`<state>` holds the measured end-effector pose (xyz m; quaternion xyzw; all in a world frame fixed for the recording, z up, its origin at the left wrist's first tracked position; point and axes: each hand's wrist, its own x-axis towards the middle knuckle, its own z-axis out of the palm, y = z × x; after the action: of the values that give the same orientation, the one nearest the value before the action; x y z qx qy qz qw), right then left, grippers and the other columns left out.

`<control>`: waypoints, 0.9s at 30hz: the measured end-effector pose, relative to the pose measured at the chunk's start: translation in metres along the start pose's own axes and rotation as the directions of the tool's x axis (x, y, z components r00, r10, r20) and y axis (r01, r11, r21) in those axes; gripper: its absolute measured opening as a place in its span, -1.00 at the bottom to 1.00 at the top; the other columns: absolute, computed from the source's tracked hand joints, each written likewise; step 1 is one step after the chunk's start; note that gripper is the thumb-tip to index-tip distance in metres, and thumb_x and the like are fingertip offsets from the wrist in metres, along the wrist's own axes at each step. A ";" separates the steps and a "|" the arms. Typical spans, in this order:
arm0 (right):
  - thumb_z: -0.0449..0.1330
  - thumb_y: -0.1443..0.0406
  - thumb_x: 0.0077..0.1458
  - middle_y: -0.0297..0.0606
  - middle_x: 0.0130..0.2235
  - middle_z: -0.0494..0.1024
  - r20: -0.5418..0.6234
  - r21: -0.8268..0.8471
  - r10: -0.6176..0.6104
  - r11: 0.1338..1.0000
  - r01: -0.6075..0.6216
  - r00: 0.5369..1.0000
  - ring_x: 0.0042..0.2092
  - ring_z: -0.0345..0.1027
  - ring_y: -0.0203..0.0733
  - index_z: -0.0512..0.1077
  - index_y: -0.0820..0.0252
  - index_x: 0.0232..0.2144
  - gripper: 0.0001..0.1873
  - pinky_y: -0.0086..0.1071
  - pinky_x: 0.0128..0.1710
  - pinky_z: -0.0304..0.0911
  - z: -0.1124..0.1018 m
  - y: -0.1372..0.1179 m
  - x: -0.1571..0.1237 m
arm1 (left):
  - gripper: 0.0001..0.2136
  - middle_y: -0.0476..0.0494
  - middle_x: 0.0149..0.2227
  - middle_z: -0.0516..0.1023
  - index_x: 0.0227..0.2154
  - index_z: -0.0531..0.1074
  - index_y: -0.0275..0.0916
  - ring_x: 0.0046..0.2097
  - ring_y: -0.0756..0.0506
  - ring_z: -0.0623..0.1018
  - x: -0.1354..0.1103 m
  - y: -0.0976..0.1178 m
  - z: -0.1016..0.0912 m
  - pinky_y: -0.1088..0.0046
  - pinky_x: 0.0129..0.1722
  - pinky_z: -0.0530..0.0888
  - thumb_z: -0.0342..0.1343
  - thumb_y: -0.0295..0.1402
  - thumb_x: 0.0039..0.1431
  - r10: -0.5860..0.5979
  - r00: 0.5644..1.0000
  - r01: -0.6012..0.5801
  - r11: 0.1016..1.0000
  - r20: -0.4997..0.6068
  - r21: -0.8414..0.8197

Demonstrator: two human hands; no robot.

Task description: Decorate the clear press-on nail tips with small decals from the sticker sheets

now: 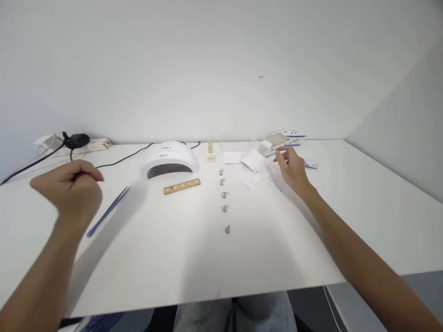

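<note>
My left hand (74, 189) is raised over the table's left side, curled into a fist, its palm side hidden. Beside it lie purple tweezers (108, 212). On the right, my right hand (292, 166) hovers near the small white-and-blue box (272, 144), fingers apart and nothing seen between them. Thin white sheets dotted with small marks (254, 161) lie just left of that hand. Several small pinkish nail tips (224, 195) stand in a column down the middle. A wooden strip with white dots (182, 186) rests left of them.
A white nail lamp (169, 157) stands at the back, its black cable running left to a power strip (98, 145) with plugs. A nail polish bottle (211, 152) and a clear tray (238, 146) are near the wall. Small packets (310, 163) lie right of the box.
</note>
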<state>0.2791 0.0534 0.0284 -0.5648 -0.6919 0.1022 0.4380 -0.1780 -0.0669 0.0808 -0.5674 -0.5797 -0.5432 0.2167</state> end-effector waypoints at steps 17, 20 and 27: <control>-0.01 0.07 0.16 -0.09 -0.05 0.38 0.144 -0.179 -0.037 0.982 0.063 0.989 0.02 0.16 0.01 0.28 0.18 -0.08 -0.61 -0.17 0.01 0.07 0.021 0.001 -0.011 | -0.58 0.00 -0.31 0.45 -0.09 0.30 -0.13 -0.39 -0.07 0.42 -0.032 -0.039 -0.045 0.52 -0.38 0.26 -0.01 -0.02 0.06 -0.650 0.439 0.089 0.719 0.621 0.689; -0.02 0.04 0.15 -0.05 -0.06 0.37 0.166 -0.238 -0.033 0.969 0.073 0.985 0.01 0.15 0.06 0.27 0.19 -0.09 -0.59 -0.12 0.03 0.01 0.025 -0.007 -0.014 | -0.62 0.00 -0.34 0.48 -0.08 0.32 -0.17 -0.37 -0.08 0.42 -0.032 -0.048 -0.042 0.54 -0.41 0.25 -0.04 -0.11 0.08 -0.631 0.442 0.004 0.712 0.637 0.702; 0.13 -0.15 -0.09 0.03 -0.19 0.39 0.319 -0.344 0.032 0.935 0.084 0.947 -0.10 0.22 0.20 0.27 0.27 -0.09 -0.30 -0.04 -0.06 0.04 0.022 -0.015 -0.022 | -0.64 0.14 -0.62 0.46 -0.17 0.38 -0.21 -0.49 -0.05 0.42 -0.025 -0.076 -0.049 0.56 -0.48 0.22 0.12 -0.25 -0.09 -0.699 0.505 0.041 0.605 0.506 0.795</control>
<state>0.2522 0.0364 0.0142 -0.6008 -0.7682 0.0605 0.2126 -0.2574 -0.1019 0.0453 -0.4627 -0.8865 -0.0096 0.0009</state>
